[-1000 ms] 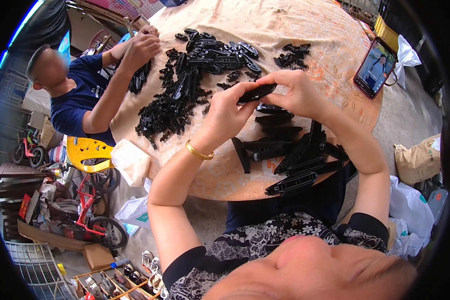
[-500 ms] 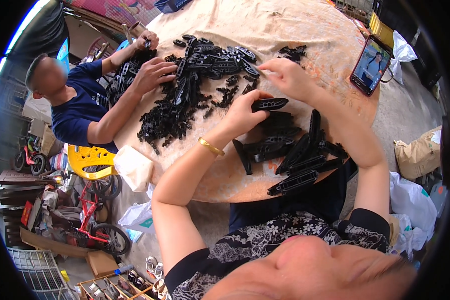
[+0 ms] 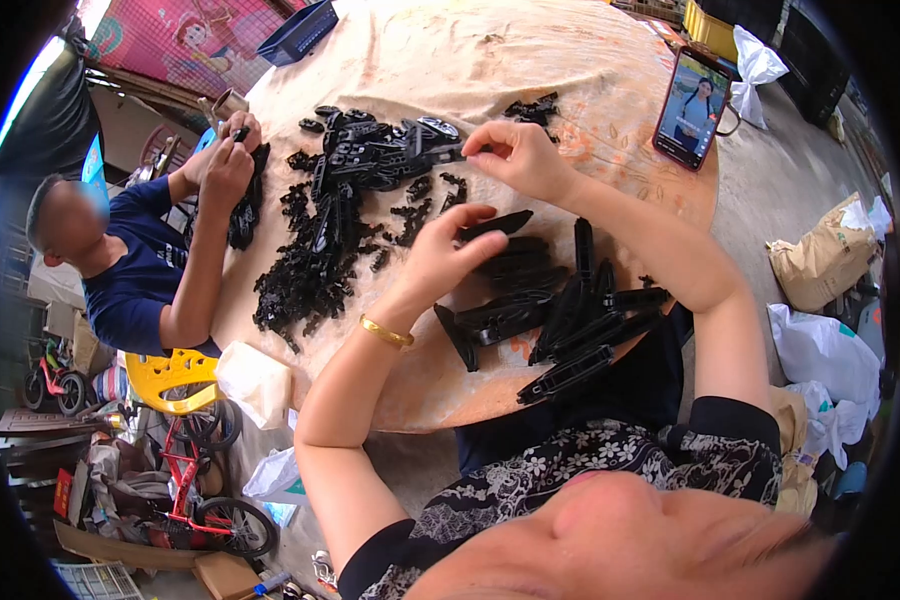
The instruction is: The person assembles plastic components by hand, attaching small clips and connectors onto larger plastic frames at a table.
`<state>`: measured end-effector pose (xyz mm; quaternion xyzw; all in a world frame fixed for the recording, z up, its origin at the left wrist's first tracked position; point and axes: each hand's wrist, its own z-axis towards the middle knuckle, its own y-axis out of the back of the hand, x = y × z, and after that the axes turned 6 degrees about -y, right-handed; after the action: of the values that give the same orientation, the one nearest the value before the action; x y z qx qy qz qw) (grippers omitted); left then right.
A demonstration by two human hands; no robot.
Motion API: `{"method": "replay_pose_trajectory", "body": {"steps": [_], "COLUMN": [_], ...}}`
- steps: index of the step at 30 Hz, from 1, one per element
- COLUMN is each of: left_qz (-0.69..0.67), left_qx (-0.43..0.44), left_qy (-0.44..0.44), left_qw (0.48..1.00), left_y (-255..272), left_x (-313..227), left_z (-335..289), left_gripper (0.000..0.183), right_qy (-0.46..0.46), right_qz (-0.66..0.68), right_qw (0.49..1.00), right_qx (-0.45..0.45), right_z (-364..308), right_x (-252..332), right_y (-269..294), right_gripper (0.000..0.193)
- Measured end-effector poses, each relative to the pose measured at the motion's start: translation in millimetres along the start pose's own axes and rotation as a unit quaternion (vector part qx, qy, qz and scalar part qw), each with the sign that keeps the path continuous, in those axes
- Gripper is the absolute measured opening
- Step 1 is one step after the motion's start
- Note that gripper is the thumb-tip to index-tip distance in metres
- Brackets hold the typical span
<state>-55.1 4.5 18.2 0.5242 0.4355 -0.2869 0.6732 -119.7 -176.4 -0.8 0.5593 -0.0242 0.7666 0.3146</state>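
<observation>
Gripping a slim, pointed black plastic piece [image 3: 507, 222] between fingers and thumb, the left hand [image 3: 445, 252] is just to the right of the large, jumbled heap of glossy black plastic parts [image 3: 335, 190], with the piece's tip pointing away from that heap. The right hand [image 3: 518, 160] reaches in at the heap's upper right edge, fingertips drawn narrowly together; whether they pinch a part there, I cannot tell.

Lower right of the heap, below the left hand, lies a loose group of long black plastic pieces [image 3: 560, 325], several side by side and overlapping. A small cluster of black plastic bits [image 3: 532, 110] sits to the upper right of the heap, and farther right stands a smartphone with a lit screen [image 3: 690, 108]. All of this rests on a rounded table under a beige, orange-patterned cloth [image 3: 610, 75]. Left of the heap, a co-worker in a navy blue short-sleeved shirt [image 3: 140, 270] has both hands close together around a small dark part [image 3: 241, 134].
</observation>
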Motion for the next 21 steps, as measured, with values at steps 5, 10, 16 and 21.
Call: {"method": "replay_pose_trajectory", "body": {"steps": [5,10,16,21], "left_qz": [-0.195,-0.291,-0.251,-0.265], "left_qx": [-0.096,-0.178,-0.15,-0.019], "left_qy": [0.012,-0.045,-0.018,0.02], "left_qw": [0.976,0.939,0.956,0.964], "left_y": [3.8,-3.1,1.2,-7.6], "left_x": [14.8,19.3,24.7,18.4], "left_z": [2.2,2.1,8.0,2.9], "left_gripper": [0.04,0.029,0.025,0.028], "right_qy": [-0.125,-0.001,0.02,0.015], "right_qz": [0.221,-0.088,-0.516,-0.509], "right_qw": [0.946,0.984,0.854,0.861], "right_qx": [0.201,0.152,-0.069,-0.005], "right_z": [-14.3,-6.7,1.8,4.2], "right_x": [22.6,10.9,-29.4,-24.9], "right_y": [6.1,19.6,45.1,44.3], "right_gripper": [0.027,0.027,0.022,0.014]}}
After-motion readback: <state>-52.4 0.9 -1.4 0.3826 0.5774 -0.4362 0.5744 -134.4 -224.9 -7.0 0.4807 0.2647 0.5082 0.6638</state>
